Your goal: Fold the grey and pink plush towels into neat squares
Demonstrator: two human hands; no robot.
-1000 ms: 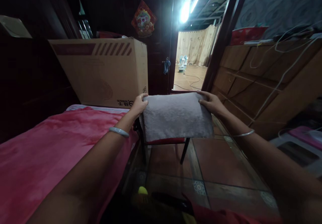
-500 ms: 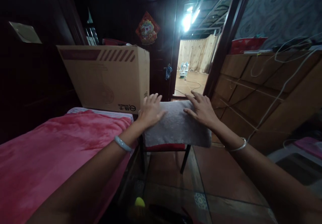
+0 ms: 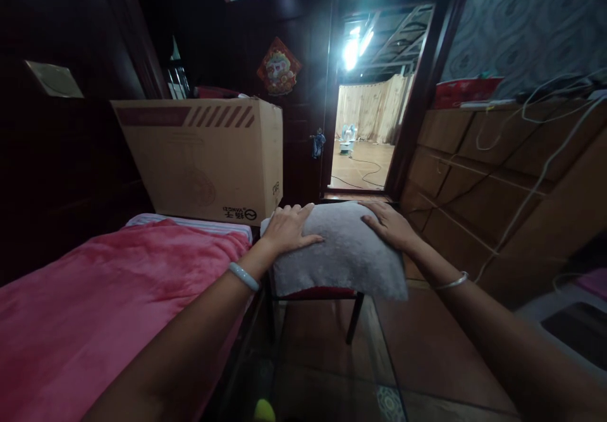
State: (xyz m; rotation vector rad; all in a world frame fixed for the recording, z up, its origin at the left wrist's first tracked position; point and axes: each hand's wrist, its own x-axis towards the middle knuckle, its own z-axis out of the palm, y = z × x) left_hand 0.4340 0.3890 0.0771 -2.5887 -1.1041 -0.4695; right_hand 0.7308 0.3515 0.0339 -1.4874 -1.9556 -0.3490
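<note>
– What are the hands touching?
– A grey plush cloth [image 3: 339, 257], spread over a chair [image 3: 315, 294] with a red seat and dark legs. It covers most of the seat and hangs over its near edge, where only a strip of red shows. On the right, a loose corner of the cloth droops out past the chair's near right corner

– And the left hand [image 3: 288, 229]?
– Palm down towards the chair's far left corner, its fingers and thumb spread apart and laid on the cloth, with nothing clamped between them. A pale bangle [image 3: 244, 276] circles the wrist

– The right hand [image 3: 389, 227]?
– Also on the cloth, towards the chair's far right corner, fingers reaching to the far edge and the thumb standing apart from them. Its wrist wears a silver bangle [image 3: 453, 281]

– What surrounds the chair?
– To its left lies a pink blanket [image 3: 118, 295], with a large cardboard box [image 3: 199, 162] standing at the blanket's far end. To the right is a wooden cabinet [image 3: 474, 175], a red container [image 3: 467, 92] near its top's far corner. Straight ahead, a fan [image 3: 348, 136] stands on the floor beyond an open doorway
</note>
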